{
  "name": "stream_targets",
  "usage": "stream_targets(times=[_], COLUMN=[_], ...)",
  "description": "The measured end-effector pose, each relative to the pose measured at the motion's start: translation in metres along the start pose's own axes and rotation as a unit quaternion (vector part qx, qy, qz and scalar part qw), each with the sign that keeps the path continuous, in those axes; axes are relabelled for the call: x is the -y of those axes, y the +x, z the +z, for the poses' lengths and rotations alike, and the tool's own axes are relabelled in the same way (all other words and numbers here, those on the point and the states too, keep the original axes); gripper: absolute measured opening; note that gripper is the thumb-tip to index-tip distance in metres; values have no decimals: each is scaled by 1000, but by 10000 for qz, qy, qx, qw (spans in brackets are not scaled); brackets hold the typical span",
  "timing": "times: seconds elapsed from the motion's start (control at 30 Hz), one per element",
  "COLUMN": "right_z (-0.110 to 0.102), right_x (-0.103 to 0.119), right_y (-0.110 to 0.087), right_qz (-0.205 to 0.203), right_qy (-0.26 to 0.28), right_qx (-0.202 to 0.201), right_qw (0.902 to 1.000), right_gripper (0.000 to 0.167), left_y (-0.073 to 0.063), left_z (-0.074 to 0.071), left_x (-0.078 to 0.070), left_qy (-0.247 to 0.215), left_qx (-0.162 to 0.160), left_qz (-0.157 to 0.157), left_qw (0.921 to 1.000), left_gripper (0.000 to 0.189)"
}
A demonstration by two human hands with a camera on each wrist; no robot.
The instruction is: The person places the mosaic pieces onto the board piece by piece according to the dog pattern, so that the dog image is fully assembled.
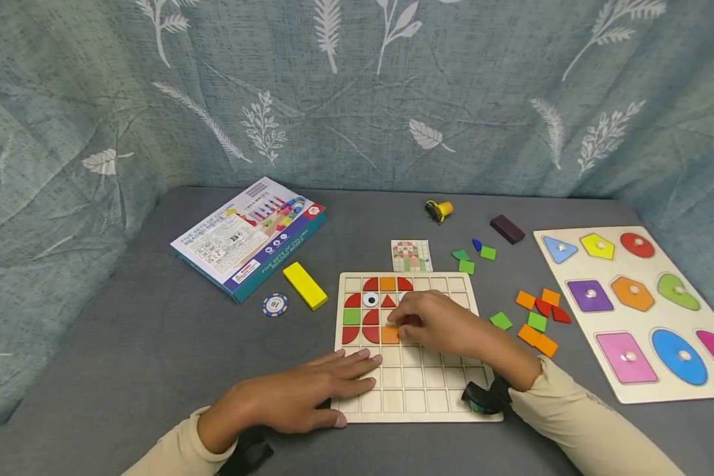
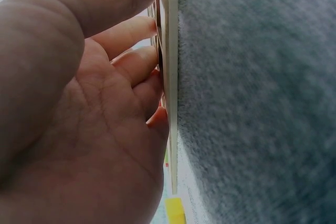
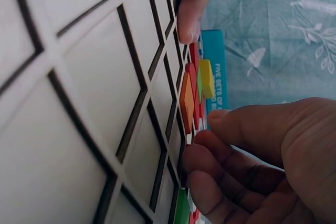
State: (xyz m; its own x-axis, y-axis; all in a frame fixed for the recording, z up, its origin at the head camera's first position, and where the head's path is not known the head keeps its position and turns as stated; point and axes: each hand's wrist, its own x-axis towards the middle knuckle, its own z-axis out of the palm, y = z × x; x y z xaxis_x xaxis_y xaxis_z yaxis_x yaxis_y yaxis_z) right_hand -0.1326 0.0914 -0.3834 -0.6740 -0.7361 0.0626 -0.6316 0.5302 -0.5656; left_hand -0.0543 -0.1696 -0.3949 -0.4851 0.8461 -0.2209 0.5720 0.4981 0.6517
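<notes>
A pale wooden grid board (image 1: 422, 400) lies on the grey table, with red, orange and green flat pieces and a round eye piece (image 1: 371, 300) in its upper left cells. My left hand (image 1: 300, 395) rests fingers-outstretched on its lower left edge; the left wrist view shows the fingers against the board's side (image 2: 172, 87). My right hand (image 1: 437, 322) is over the upper middle cells, thumb and fingers bent together beside an orange square (image 1: 389, 335). Its fingertips (image 3: 202, 158) touch or nearly touch the board; whether a piece is between them is hidden. A small pattern card (image 1: 411, 256) lies behind the board.
Loose orange, red and green pieces (image 1: 537, 322) lie right of the board, near a wooden knob puzzle (image 1: 611, 311). Behind are a dark block (image 1: 508, 229) and a small yellow-and-black object (image 1: 439, 211). To the left lie a yellow block (image 1: 305, 285), a chip (image 1: 275, 305) and a box (image 1: 250, 238).
</notes>
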Motion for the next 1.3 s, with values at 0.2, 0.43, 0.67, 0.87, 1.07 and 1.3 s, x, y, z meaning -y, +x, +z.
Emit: stream_targets(times=[0.2, 0.43, 0.67, 0.87, 1.07, 1.3], right_z=[3, 4, -3, -11, -19, -24], right_x=[2, 2, -4, -16, -26, -34], right_y=[3, 2, -8, -22, -36, -49], right_qz=[-181, -181, 44, 60, 302, 591], right_qy=[11, -119, 31, 195, 386, 290], right_qx=[93, 27, -212, -337, -433, -507], right_qw=[9998, 9998, 9998, 9992, 9979, 9965], right_gripper=[15, 16, 16, 17, 17, 18], left_y=[0, 1, 1, 0, 0, 1], left_z=[0, -1, 0, 0, 1, 1], left_x=[0, 0, 1, 2, 2, 3], left_qy=[-38, -27, 0, 21, -5, 9], left_qx=[15, 44, 62, 39, 17, 12], left_qz=[-9, -1, -37, 1, 33, 60], left_qw=[10000, 10000, 10000, 10000, 10000, 10000], left_gripper=[59, 59, 59, 60, 59, 60])
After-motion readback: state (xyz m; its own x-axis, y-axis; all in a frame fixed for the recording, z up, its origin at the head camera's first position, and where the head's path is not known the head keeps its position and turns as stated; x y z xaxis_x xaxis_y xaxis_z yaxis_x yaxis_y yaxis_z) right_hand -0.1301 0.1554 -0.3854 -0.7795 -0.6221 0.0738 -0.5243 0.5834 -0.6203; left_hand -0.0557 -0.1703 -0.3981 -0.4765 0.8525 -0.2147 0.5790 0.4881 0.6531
